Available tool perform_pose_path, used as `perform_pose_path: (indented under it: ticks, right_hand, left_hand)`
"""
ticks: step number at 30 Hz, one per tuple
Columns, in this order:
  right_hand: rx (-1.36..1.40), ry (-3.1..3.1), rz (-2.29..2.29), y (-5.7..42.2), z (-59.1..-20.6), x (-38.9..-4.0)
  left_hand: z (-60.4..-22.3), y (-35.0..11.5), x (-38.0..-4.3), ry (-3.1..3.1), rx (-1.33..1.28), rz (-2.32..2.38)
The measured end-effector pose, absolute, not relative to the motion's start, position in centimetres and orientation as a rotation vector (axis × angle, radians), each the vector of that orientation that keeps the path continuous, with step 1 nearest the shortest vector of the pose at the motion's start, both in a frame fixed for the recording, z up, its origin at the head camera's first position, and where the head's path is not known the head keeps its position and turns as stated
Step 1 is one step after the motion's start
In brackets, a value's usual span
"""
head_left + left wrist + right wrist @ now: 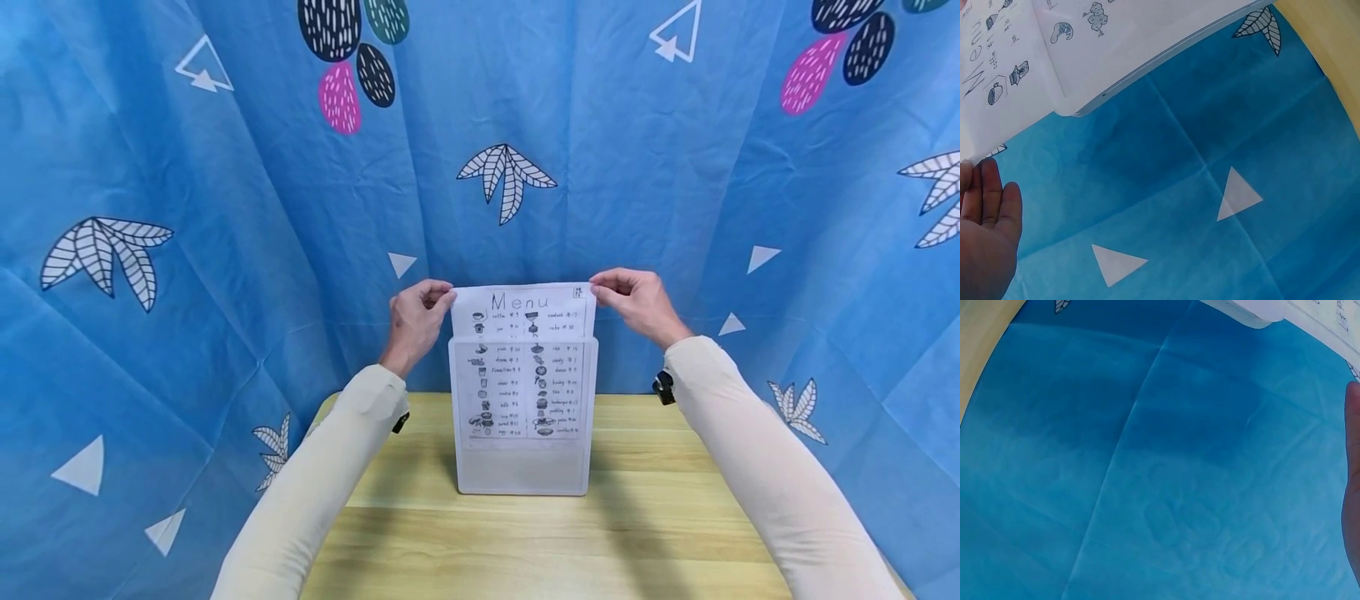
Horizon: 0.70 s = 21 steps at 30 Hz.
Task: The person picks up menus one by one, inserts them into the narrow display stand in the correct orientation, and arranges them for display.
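Note:
A paper menu [522, 312] with handwritten items and small drawings stands partway inside a clear upright sign holder [522, 475]. Its top part, with the word "Menu", sticks out above the holder's upper edge, and a bare band shows below the sheet inside. My left hand [417, 321] pinches the sheet's top left corner between thumb and fingers. At the top right corner my right hand [636, 302] pinches the paper likewise. In the left wrist view the left hand [990, 219] grips the corner, its other fingers extended. Only an edge of the right hand [1352, 487] shows in the right wrist view.
The holder stands on a light wooden table [525, 550]. Behind and at both sides hangs a blue patterned curtain [637, 167] with leaf and triangle prints, close to the table's back edge.

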State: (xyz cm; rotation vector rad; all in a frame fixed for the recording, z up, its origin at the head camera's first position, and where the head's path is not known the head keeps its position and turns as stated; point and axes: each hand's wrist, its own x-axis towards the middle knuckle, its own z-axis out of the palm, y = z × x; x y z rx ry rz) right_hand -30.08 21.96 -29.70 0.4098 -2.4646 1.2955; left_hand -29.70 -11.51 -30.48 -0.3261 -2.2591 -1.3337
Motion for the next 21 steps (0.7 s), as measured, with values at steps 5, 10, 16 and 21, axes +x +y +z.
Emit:
perform_pose_path:
  ticks: [5, 10, 16, 21]
  right_hand:
    - [0.427, -2.463, 1.284, 22.1, -30.0, -30.1]
    - [0.44, -2.467, 1.276, 22.0, -30.3, -30.1]
    - [0.421, -2.474, 1.293, 21.9, -30.6, -30.0]
    - [0.435, -2.474, 1.305, 22.0, -31.0, -30.0]
  left_hand:
    - [-30.6, -11.5, -29.7, -2.267, -0.323, -1.307]
    - [-30.9, -11.5, -29.7, -2.277, -0.315, -1.32]
    - [-31.4, -11.6, -29.7, -2.29, -0.321, -1.331]
    - [-31.7, -11.7, -29.7, -2.294, -0.325, -1.327]
